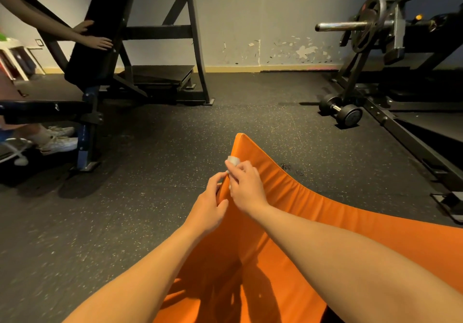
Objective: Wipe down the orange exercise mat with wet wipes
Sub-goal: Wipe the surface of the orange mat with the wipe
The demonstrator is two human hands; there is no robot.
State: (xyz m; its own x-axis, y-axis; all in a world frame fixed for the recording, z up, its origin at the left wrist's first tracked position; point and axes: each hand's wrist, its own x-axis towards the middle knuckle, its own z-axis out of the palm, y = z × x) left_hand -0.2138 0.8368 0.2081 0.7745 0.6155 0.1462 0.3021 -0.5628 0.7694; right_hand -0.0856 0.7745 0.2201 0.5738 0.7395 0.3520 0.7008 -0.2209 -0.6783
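The orange exercise mat [313, 222] lies on the dark gym floor, running from the bottom of the head view to a raised far corner near the middle. My left hand [210, 203] grips the mat's left edge just below that corner, fingers curled round it. My right hand [246, 187] pinches a small white wet wipe [233, 160] and presses it onto the same edge, just above the left hand. Most of the wipe is hidden under my fingers.
A black weight bench [100, 34] stands at the left, with another person's hands [96, 39] on its backrest and their shoes [59, 139] below. A dumbbell [342, 111] and a plate-loaded machine [375, 27] stand at the right. Speckled rubber floor [125, 210] surrounds the mat.
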